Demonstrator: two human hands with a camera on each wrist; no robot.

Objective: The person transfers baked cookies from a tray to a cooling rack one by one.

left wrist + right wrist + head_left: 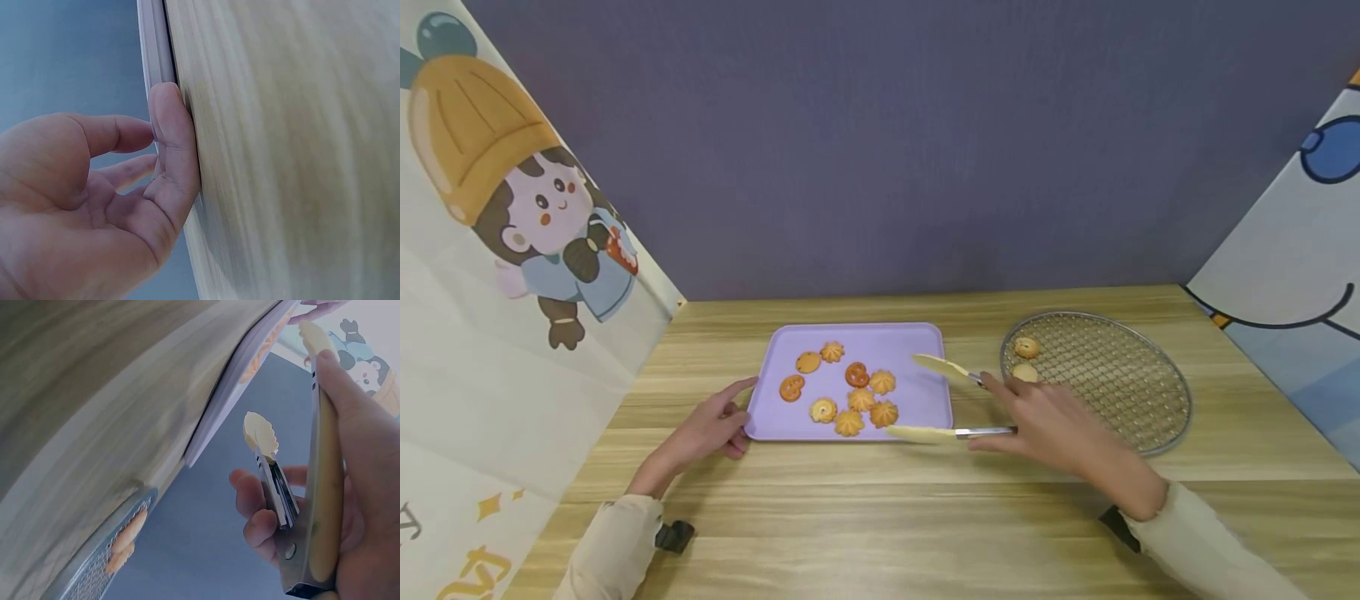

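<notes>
My left hand (708,423) is at the left front corner of a lilac tray (913,342), with thumb and fingertips holding its edge. In the left wrist view, the hand (125,194) has its fingertips against the tray's rim (153,50). Several cookies, including a flower-shaped cookie (849,423) and a pretzel-shaped cookie (792,387), lie on the tray. My right hand (1052,421) grips metal tongs (985,432) with pale yellow tips. The tong arms are spread, with nothing between the tips over the tray's right side. In the right wrist view, the hand (369,487) wraps around the tongs (306,531).
A round wire rack (1120,383) is at the right, partly behind my right hand. Two cookies, one a round cookie (1027,347), sit at its left side. A dark blue panel (880,150) stands behind the wooden table (850,517); printed walls flank both sides.
</notes>
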